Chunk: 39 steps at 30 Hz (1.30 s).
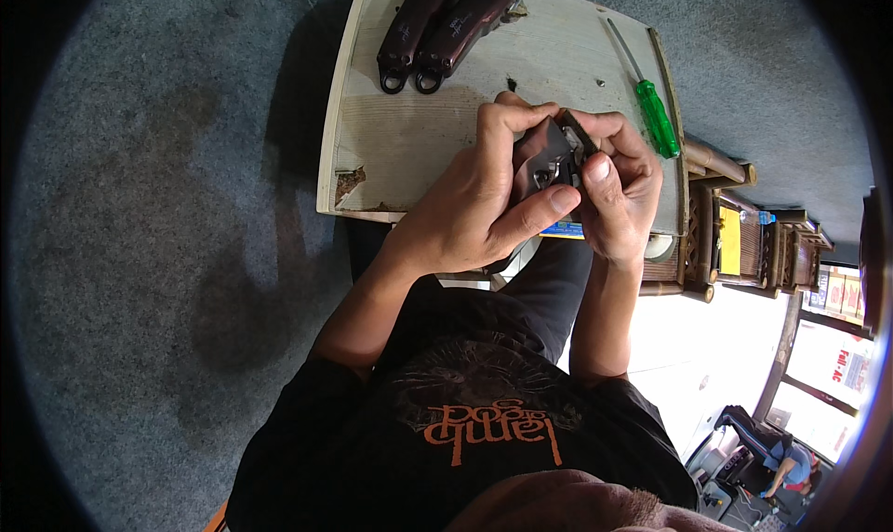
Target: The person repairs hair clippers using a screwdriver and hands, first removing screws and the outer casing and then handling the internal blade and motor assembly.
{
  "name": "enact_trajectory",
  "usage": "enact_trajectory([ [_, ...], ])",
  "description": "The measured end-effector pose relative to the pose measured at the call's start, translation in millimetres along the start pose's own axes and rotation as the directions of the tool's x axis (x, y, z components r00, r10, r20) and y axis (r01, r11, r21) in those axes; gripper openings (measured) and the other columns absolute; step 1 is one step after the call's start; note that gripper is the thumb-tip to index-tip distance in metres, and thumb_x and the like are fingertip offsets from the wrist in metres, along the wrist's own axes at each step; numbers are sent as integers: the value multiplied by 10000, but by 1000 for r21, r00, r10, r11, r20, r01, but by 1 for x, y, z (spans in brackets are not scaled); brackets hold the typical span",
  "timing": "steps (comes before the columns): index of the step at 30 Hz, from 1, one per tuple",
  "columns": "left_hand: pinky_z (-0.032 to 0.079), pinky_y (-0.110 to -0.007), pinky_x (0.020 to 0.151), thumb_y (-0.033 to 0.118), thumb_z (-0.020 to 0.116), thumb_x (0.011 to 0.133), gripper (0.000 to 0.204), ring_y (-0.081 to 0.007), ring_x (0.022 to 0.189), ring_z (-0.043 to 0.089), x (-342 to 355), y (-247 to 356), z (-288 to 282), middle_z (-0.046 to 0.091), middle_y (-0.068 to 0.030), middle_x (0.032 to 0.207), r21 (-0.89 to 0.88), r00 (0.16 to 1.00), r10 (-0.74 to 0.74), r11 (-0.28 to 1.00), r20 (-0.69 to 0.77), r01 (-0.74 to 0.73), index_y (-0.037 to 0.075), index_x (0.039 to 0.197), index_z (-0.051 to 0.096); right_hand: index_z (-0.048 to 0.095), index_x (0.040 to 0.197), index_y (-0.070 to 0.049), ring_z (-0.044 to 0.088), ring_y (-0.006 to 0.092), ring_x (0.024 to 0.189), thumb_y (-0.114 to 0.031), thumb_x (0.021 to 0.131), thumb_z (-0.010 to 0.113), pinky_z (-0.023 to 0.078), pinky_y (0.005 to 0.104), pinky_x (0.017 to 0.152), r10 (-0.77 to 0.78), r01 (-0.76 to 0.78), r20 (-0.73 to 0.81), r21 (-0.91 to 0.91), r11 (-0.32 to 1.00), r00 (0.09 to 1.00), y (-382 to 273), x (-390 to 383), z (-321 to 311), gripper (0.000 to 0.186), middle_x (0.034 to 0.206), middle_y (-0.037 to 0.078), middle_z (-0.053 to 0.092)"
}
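Note:
Over the small wooden table (400, 151), a dark hair clipper (535, 155) sits between my two hands. My left hand (460, 202) is closed round its body, with the thumb along the near side. The fingers and thumb of my right hand (625, 183) pinch the clipper blade (580, 134) at the head end; whether the blade is loose or seated I cannot tell. A small screw (601, 83) lies just beyond my right hand. To its right rests a screwdriver (654, 113) with a clear green handle, its shaft pointing away from me.
Two dark maroon clippers (456, 34) lie side by side at the table's far left. Worn veneer (349, 186) shows at the near left corner. Bamboo furniture (721, 174) stands at the right. Another person (791, 462) is at the lower right, well apart from me.

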<state>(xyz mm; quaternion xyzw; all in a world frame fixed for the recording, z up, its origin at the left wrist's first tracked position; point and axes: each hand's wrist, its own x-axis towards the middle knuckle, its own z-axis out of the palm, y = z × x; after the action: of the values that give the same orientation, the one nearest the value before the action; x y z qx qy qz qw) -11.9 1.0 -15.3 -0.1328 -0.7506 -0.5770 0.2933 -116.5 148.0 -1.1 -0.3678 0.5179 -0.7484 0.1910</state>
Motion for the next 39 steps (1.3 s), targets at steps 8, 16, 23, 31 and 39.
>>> enact_trajectory([
  [8,390,-398,985,311,647,1009,630,-217,1066,456,0,-1,-1,458,-186,1226,9,1000,24,1000,7,-24,-38,1405,304,662,1203,43,481,23,728,-177,943,788,355,189,666,-5,5,-4,-9,1000,1000,1,0,0,363,810,-44,598],
  [16,396,-370,938,329,644,1014,634,-193,1015,449,-1,-4,1,460,-163,1198,-28,999,44,999,-14,-45,-46,1412,324,654,1206,36,476,22,718,-175,926,811,351,190,652,-4,4,-8,4,1000,1000,0,0,1,384,804,-40,594],
  [23,490,-407,862,363,559,1074,590,-274,960,610,1,7,-4,557,-211,1130,-10,999,-36,999,33,37,-58,1429,347,599,1156,11,499,40,726,-175,897,844,374,197,655,4,-4,-3,49,999,1000,3,1,-1,402,800,-14,591],
  [31,348,-382,1161,354,434,1118,600,-265,1363,473,1,7,-8,488,-230,1439,-117,989,-118,985,95,128,-99,1500,339,580,1110,-5,575,60,783,-191,874,871,444,206,706,31,-27,-52,75,997,998,2,6,3,419,886,33,666],
  [39,378,-381,1131,365,411,1122,584,-269,1314,519,2,8,-8,529,-220,1403,-83,991,-96,991,94,103,-83,1495,370,577,1088,-17,584,62,774,-190,858,886,454,204,706,78,-76,-18,104,992,997,3,6,-3,422,902,27,675],
])
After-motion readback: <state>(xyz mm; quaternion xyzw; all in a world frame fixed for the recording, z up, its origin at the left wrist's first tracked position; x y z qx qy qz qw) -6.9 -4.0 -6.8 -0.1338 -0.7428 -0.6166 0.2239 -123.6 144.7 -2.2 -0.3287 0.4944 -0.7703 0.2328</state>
